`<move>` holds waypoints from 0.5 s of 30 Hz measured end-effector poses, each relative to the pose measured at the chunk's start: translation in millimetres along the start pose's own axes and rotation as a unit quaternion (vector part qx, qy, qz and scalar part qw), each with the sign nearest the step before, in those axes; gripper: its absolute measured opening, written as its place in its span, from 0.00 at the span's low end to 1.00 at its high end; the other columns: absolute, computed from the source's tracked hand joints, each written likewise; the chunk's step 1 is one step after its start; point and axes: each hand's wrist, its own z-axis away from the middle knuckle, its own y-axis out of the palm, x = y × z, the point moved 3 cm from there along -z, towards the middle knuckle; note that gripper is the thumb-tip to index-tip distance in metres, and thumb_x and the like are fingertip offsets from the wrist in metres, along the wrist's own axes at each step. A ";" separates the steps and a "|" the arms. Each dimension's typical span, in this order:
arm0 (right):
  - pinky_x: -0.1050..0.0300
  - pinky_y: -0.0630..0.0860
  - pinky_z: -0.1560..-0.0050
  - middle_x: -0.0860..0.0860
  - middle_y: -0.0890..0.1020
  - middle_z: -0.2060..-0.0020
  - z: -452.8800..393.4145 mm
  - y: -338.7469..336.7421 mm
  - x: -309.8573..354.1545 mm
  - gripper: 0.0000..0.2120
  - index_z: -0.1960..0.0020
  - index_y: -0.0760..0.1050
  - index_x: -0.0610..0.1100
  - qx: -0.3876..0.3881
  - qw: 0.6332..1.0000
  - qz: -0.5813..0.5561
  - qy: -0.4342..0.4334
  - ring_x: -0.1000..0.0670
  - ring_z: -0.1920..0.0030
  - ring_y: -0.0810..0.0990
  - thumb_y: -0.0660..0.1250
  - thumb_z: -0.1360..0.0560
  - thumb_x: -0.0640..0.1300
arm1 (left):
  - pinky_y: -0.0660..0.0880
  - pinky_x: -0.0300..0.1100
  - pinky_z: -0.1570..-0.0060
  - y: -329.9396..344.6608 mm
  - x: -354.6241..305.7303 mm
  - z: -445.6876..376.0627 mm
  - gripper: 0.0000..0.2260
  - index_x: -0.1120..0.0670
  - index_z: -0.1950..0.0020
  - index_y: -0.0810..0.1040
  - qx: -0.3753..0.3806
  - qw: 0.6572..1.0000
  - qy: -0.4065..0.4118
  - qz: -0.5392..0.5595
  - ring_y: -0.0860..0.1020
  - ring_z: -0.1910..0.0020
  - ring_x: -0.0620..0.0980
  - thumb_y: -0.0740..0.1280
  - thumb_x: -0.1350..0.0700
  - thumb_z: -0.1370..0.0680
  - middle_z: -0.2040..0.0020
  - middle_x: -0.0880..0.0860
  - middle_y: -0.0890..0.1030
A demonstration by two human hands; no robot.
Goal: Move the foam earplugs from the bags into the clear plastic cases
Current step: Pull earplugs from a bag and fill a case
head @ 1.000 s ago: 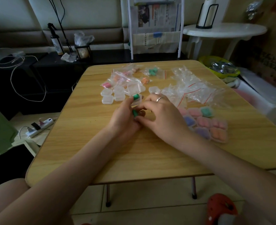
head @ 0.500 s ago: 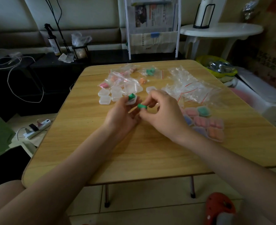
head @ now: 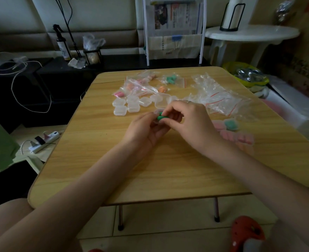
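Note:
My left hand (head: 144,132) holds a small clear plastic case (head: 157,112), mostly hidden by fingers. My right hand (head: 190,124) pinches a green foam earplug (head: 161,117) right at that case. Several empty clear cases (head: 130,104) lie just beyond the hands. Bags with earplugs lie farther back: pink (head: 119,94), orange (head: 162,89) and green (head: 171,79). Filled cases (head: 231,124) with pink, teal and orange plugs sit to the right of my right hand.
A heap of empty zip bags (head: 217,96) covers the table's right rear. The wooden table (head: 150,171) has bare surface in front of my hands. A power strip (head: 44,140) lies on the floor at left, a red shoe (head: 246,231) at lower right.
My right hand has brought the green earplug from beside the case up onto it. Both hands shifted slightly away from me.

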 end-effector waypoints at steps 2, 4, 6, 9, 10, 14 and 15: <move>0.72 0.69 0.61 0.54 0.78 0.66 -1.5 -0.9 -0.7 0.06 0.58 0.80 0.42 -0.002 1.000 0.003 0.019 0.62 0.66 0.72 0.76 0.32 0.40 | 0.81 0.41 0.56 -0.5 1.5 -0.8 0.11 0.66 0.50 0.76 0.001 0.999 -0.023 0.031 0.84 0.60 0.51 0.54 0.64 0.19 0.59 0.60 0.83; 0.70 0.68 0.61 0.52 0.78 0.66 -3.9 -2.4 -1.9 0.06 0.59 0.80 0.42 0.011 0.999 0.011 0.034 0.62 0.66 0.72 0.76 0.32 0.41 | 0.80 0.42 0.54 -1.0 2.7 -0.9 0.12 0.66 0.51 0.76 -0.001 0.998 -0.043 0.045 0.83 0.60 0.51 0.55 0.63 0.19 0.58 0.60 0.83; 0.71 0.68 0.62 0.51 0.78 0.65 -6.0 -3.5 -3.4 0.06 0.60 0.80 0.43 0.033 0.999 0.016 0.040 0.61 0.65 0.72 0.76 0.32 0.41 | 0.80 0.41 0.55 -1.5 4.4 -1.6 0.11 0.65 0.51 0.76 -0.006 0.997 -0.055 0.046 0.82 0.60 0.51 0.56 0.62 0.20 0.59 0.60 0.83; 0.71 0.69 0.63 0.52 0.77 0.65 -6.9 -5.1 -5.4 0.07 0.59 0.80 0.44 0.055 0.997 -0.020 0.059 0.60 0.66 0.73 0.77 0.33 0.43 | 0.80 0.41 0.58 -3.2 6.1 -4.5 0.10 0.67 0.49 0.75 -0.014 0.996 -0.062 0.056 0.83 0.63 0.50 0.56 0.65 0.20 0.59 0.61 0.83; 0.71 0.69 0.63 0.53 0.78 0.66 -7.0 -6.0 -6.6 0.08 0.58 0.80 0.44 0.055 0.995 -0.039 0.071 0.60 0.67 0.73 0.77 0.33 0.44 | 0.81 0.41 0.59 -3.7 6.3 -5.6 0.10 0.68 0.47 0.74 -0.017 0.996 -0.062 0.062 0.83 0.63 0.51 0.56 0.65 0.20 0.58 0.62 0.82; 0.65 0.73 0.61 0.52 0.80 0.62 -8.5 -10.9 -10.0 0.07 0.54 0.77 0.41 0.002 0.991 -0.092 0.093 0.55 0.62 0.77 0.71 0.26 0.44 | 0.81 0.43 0.61 -3.8 5.1 -7.0 0.13 0.72 0.39 0.68 -0.019 0.994 -0.063 0.088 0.84 0.59 0.57 0.54 0.65 0.19 0.50 0.68 0.80; 0.65 0.73 0.60 0.52 0.80 0.58 -9.2 -12.2 -11.1 0.06 0.51 0.76 0.42 -0.018 0.991 -0.091 0.097 0.53 0.60 0.78 0.68 0.24 0.44 | 0.82 0.43 0.61 -3.2 5.3 -6.7 0.14 0.73 0.38 0.67 -0.017 0.993 -0.067 0.092 0.83 0.57 0.59 0.54 0.64 0.18 0.46 0.70 0.79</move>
